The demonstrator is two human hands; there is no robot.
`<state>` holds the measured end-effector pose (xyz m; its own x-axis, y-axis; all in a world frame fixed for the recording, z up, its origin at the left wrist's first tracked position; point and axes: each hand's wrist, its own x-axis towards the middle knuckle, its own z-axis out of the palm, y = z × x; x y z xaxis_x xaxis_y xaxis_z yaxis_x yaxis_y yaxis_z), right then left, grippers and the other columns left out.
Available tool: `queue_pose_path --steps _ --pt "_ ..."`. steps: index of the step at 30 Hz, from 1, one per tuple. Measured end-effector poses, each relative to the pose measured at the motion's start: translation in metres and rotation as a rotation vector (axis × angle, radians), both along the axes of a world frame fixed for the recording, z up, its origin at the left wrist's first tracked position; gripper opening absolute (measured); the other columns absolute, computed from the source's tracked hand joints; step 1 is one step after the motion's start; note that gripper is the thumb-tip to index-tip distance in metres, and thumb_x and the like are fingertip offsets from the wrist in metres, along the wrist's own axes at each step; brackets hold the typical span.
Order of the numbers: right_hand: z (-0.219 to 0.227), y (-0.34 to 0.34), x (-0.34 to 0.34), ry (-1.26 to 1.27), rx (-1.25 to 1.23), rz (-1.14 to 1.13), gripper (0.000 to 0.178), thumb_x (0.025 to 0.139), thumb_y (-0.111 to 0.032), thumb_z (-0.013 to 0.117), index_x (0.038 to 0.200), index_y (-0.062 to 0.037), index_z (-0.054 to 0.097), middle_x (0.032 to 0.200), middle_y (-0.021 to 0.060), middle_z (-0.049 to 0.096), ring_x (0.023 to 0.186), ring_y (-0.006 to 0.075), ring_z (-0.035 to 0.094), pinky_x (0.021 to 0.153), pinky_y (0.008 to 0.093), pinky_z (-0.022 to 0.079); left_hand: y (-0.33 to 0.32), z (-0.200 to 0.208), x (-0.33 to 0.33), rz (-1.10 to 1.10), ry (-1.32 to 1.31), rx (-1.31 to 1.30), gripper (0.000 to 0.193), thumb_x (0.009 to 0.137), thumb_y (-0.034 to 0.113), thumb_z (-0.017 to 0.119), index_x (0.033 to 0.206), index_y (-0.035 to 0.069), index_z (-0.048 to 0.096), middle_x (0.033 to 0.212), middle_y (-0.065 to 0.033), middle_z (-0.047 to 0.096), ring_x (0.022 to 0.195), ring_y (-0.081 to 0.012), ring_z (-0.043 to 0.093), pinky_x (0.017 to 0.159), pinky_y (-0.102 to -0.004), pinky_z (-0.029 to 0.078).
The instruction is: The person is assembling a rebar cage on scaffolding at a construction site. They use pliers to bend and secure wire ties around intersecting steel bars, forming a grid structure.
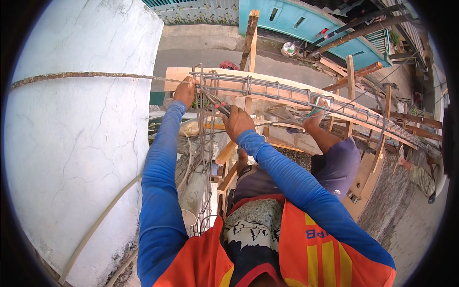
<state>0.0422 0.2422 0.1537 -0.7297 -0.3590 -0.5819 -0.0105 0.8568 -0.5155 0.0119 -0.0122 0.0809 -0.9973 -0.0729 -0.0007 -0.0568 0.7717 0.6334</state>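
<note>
My right hand [238, 123] is wrapped round the handles of a pair of pincers [221, 106] with red on the grips. Their jaws reach toward the spot where upright steel bars [204, 138] meet the end of a long horizontal rebar cage [277, 90]. At that same corner my left hand [185, 91] is closed against the bars, and what its fingers pinch is too small to make out. Behind the cage runs a pale wooden board [173, 73], ending just beyond my left hand.
A cracked white wall [86, 138] rises close on the left, crossed by a rusty bar [71, 75]. My foot [317, 112] is braced by the cage on the right. Timber props [351, 71] stand along the board. Below lies a street [191, 45] with a white bucket [289, 49].
</note>
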Motion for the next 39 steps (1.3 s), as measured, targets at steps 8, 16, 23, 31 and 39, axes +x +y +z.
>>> queue_pose_path --steps 8,16,23,31,39 --pt "-0.003 -0.019 0.034 -1.336 -1.094 -0.866 0.044 0.099 -0.045 0.054 0.101 -0.0015 0.060 0.084 0.0051 0.063 0.072 0.0154 0.063 0.068 0.0300 0.056 -0.001 0.005 0.002 0.022 -0.054 0.014 0.026 0.102 0.023 0.040 0.098 0.005 0.058 0.096 -0.0230 0.064 0.093 -0.0446 0.061 0.081 -0.0500 0.048" --pt "-0.001 0.010 -0.011 -0.588 -0.123 -0.125 0.063 0.072 -0.056 0.078 0.095 0.0018 0.066 0.089 0.0139 0.070 0.078 0.0229 0.068 0.068 0.0356 0.058 0.011 0.008 0.001 0.020 -0.041 -0.039 0.025 0.102 0.023 0.039 0.101 0.004 0.055 0.094 -0.0260 0.062 0.090 -0.0469 0.060 0.080 -0.0530 0.048" --pt "0.003 0.018 0.012 0.658 0.117 -0.030 0.058 0.080 -0.040 0.071 0.116 0.0028 0.055 0.107 0.0192 0.055 0.103 0.0352 0.053 0.087 0.0463 0.044 0.008 -0.006 -0.001 0.091 -0.120 -0.080 0.028 0.102 0.024 0.036 0.101 0.005 0.056 0.097 -0.0260 0.062 0.095 -0.0452 0.059 0.084 -0.0516 0.048" --pt "-0.015 0.010 0.025 -1.306 -0.915 -0.711 0.074 0.096 -0.066 0.039 0.108 0.0036 0.061 0.085 0.0117 0.067 0.073 0.0229 0.065 0.062 0.0354 0.052 -0.005 -0.024 -0.001 -0.016 -0.011 -0.116 0.024 0.100 0.024 0.041 0.103 0.003 0.051 0.096 -0.0282 0.062 0.093 -0.0483 0.059 0.082 -0.0548 0.048" --pt "0.025 0.009 -0.037 -0.659 -0.238 0.040 0.070 0.082 -0.048 0.075 0.114 0.0093 0.052 0.096 0.0191 0.070 0.087 0.0273 0.070 0.073 0.0360 0.057 0.006 0.013 -0.002 0.020 -0.111 -0.072 0.019 0.100 0.020 0.040 0.102 0.006 0.054 0.097 -0.0248 0.063 0.095 -0.0463 0.059 0.082 -0.0528 0.047"
